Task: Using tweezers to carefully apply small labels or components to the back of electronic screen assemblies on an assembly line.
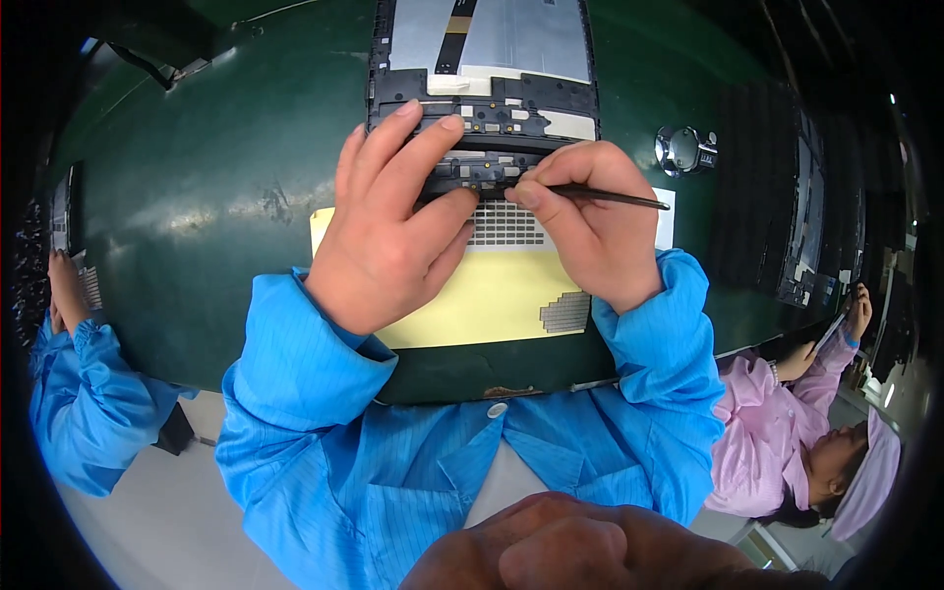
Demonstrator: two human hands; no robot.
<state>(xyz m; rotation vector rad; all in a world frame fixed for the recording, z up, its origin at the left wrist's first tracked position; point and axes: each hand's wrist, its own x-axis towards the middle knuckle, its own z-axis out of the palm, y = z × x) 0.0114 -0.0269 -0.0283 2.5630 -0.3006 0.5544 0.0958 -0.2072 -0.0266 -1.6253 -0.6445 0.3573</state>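
Observation:
A flat display panel (536, 44) with a black frame lies in front of me, its near end a black strip (492, 169) carrying small parts and pale patches. My left hand (388, 221) rests on that near end with fingers spread, the thumb at the strip's lower edge. In my right hand (600, 221), thumb and fingers pinch a slim black tweezer-like tool (615, 197); its tip is by the strip, hidden by my fingers. Under both hands lies a yellow sheet (462, 305) with a grid of small dark rectangular pieces (506, 226).
A round metal-and-glass item (678, 150) stands on the green table (246, 128) to the right. Another grey patch of pieces (564, 313) sits on the yellow sheet. Co-workers in blue (98, 393) and pink (767, 423) sit at either side, with stacked dark panels (806, 206) at the right.

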